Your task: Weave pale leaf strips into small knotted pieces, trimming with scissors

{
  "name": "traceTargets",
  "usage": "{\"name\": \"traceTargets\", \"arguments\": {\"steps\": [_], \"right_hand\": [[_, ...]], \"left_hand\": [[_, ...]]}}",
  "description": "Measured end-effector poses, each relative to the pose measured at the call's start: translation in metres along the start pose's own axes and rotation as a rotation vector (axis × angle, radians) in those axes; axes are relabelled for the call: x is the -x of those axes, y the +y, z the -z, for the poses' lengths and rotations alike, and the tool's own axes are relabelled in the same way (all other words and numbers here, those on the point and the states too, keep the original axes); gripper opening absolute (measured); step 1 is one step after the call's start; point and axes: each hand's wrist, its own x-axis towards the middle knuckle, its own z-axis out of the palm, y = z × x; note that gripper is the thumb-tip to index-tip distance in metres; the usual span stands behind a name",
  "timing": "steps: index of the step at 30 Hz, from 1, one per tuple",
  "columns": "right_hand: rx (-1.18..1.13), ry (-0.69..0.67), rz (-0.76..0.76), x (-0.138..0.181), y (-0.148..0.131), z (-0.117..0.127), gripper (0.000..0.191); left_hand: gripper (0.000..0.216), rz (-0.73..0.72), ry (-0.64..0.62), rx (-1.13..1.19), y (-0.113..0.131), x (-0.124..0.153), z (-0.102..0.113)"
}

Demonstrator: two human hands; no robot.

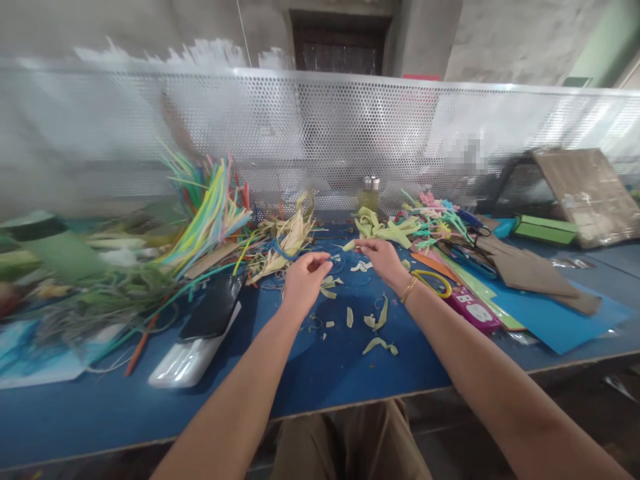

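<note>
My right hand [385, 265] pinches a small pale green piece of corn husk [349, 246] between thumb and fingertips, its narrow end pointing left. Across from it, my left hand [306, 275] has thumb and forefinger pressed together; whatever they hold is too small and blurred to name. A bundle of dry corn husks [287, 243] lies just beyond the left hand. Greener husk strips [383, 228] are heaped behind the right hand. Cut scraps of husk [349, 317] are scattered on the blue tabletop [320, 380] between my forearms.
At left are a black phone [213, 308], a white box-like object [183, 363] and a bunch of colourful pipe cleaners [210, 220]. Yellow-handled scissors [434, 283], a purple power strip [475, 312] and cardboard [530, 267] lie at right. A lidded bottle [370, 195] stands behind, before a perforated metal panel [345, 127].
</note>
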Motion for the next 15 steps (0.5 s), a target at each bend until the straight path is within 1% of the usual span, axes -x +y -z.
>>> {"name": "traceTargets", "arguments": {"steps": [2,3,5,7,9,11,15], "right_hand": [[-0.391,-0.042,-0.151,0.005,-0.006,-0.005,0.018],[-0.525,-0.079,-0.21,0.009,-0.009,-0.008,0.015],[-0.673,-0.166,-0.297,0.016,-0.015,-0.015,0.015],[-0.719,-0.246,-0.351,0.023,-0.02,-0.02,0.017],[-0.705,-0.276,-0.367,0.027,-0.024,-0.024,0.018],[-0.651,-0.259,-0.339,0.029,-0.028,-0.026,0.018],[-0.538,-0.226,-0.24,0.031,-0.03,-0.028,0.019]], "left_hand": [[0.039,-0.007,0.018,0.035,-0.004,-0.002,-0.002],[0.043,-0.006,0.016,0.057,-0.006,-0.003,-0.003],[0.047,-0.008,0.0,0.096,-0.01,-0.005,-0.005],[0.043,-0.016,-0.01,0.113,-0.012,-0.006,-0.006],[0.033,-0.02,-0.014,0.103,-0.012,-0.005,-0.005],[0.026,0.003,-0.014,0.098,-0.009,-0.004,-0.003],[0.026,0.135,-0.022,0.154,0.0,0.0,-0.002]]}}
